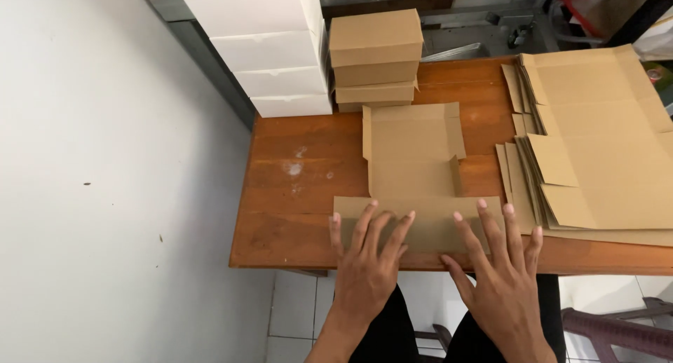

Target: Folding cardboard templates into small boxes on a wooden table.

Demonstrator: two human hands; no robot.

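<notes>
Both hands lie flat and spread, pinching nothing: I see my left hand (369, 254) and right hand (499, 261) pressing the near flap of one unfolded brown cardboard box blank (413, 170). That flap runs along the near edge of the wooden table (294, 195), almost flush with it. Bare wood lies open left of the blank, up to the table's left edge beside a white wall (91, 160). At the far edge, just behind the blank, I count two folded brown boxes (376, 55) stacked, with four white boxes (270, 48) stacked to their left. On the right, a fanned pile of flat blanks (596, 146) overhangs the near edge; I cannot count its sheets.
</notes>
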